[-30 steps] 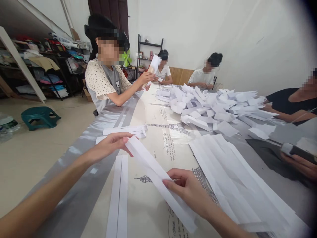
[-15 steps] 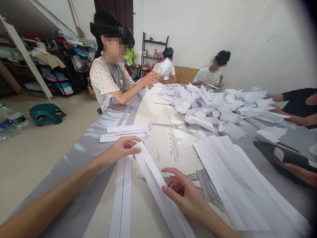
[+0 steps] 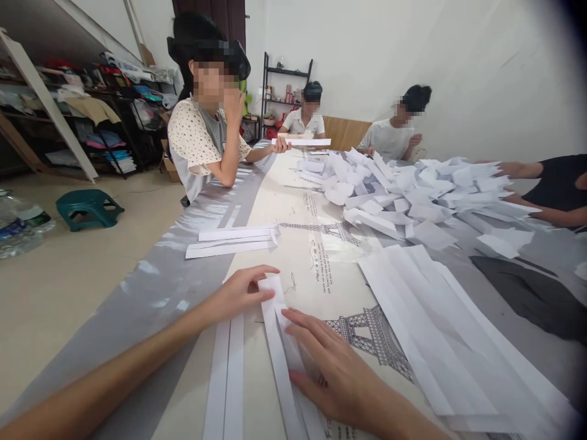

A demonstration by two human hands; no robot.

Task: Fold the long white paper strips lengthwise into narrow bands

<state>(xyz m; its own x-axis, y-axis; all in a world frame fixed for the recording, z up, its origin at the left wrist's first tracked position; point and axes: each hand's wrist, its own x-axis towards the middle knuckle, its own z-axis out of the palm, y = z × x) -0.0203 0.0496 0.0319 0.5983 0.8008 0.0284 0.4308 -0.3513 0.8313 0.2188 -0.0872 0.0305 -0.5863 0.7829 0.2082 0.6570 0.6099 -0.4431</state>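
A long strip of folded white paper [image 3: 277,351] lies lengthwise before me, its creased flaps partly raised. At its far end my left hand [image 3: 243,294] is closed, pinching the paper with the thumb on top. My right hand [image 3: 334,363] rests on the strip's right flap, fingers stretched out and the thumb apart from them, lower on the paper. Left of this strip lies another folded strip [image 3: 223,373], partly covered by my left forearm. Beyond my left hand are more folded strips [image 3: 233,239] laid crosswise.
Creased paper sheets [image 3: 431,336] lie stacked at right. Behind them spreads a large heap of folded paper pieces [image 3: 398,189]. A co-worker [image 3: 206,134] at left holds a white strip; others sit farther along the table. A dark flat piece [image 3: 527,296] lies at right, a green stool [image 3: 89,209] on the floor.
Both my hands and the strip have shifted slightly, the strip turning more upright in view. My right fingers have come down onto its flap. The left co-worker has raised one hand to the face.
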